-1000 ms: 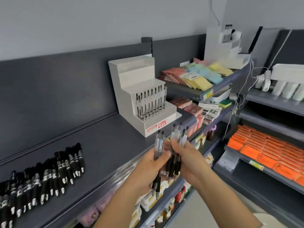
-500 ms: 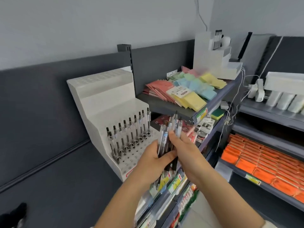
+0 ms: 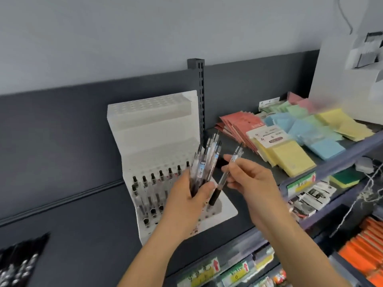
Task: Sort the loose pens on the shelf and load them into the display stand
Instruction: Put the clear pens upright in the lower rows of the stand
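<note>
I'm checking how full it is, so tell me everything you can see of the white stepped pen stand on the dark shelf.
The white plastic stepped display stand sits upright on the dark grey shelf by the back panel. Its tiers are dotted with holes: the top one looks empty, the lowest holds upright clear pens with black tops. The left hand, gripping a bundle of pens, hides part of its front.
</note>
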Available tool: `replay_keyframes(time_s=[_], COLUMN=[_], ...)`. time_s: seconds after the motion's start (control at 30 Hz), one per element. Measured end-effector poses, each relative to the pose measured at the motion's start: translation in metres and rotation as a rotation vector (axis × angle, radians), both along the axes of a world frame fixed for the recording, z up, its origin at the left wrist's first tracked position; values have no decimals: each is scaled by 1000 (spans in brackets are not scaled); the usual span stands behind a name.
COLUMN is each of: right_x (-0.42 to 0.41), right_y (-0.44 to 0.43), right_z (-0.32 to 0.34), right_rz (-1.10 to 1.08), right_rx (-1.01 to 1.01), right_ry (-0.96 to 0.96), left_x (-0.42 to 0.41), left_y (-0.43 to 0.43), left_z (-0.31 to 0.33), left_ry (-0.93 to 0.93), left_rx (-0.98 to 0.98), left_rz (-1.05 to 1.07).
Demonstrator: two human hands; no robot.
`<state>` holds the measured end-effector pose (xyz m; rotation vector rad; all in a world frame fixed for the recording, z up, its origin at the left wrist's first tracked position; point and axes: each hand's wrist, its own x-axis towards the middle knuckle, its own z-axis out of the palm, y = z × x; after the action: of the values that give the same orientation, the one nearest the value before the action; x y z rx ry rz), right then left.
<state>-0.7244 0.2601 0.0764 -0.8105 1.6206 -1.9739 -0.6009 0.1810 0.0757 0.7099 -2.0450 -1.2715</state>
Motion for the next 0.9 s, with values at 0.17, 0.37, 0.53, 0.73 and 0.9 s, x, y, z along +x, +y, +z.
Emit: replay_keyframes(time_s=[0.17,0.37,0.53,0.73,0.9], right_x=[-26,2,40,61,71], right_y=[-11,-32,-50,-66,-74], right_z=[7,7,3,-2,-7], right_rz=[77,257,318,305,330], right_rx=[-62,-65,-37,57,245], right_ry=[55,258,404,515,702], left_x=[25,73,102,118,131], left_y=[10,22,32,31,22], left_z=[11,3,-11,-15,-19], left_ry=[55,162,213,190,213], left_rx=[-3,132,260,323,358], left_rz=[348,720,835,821,772])
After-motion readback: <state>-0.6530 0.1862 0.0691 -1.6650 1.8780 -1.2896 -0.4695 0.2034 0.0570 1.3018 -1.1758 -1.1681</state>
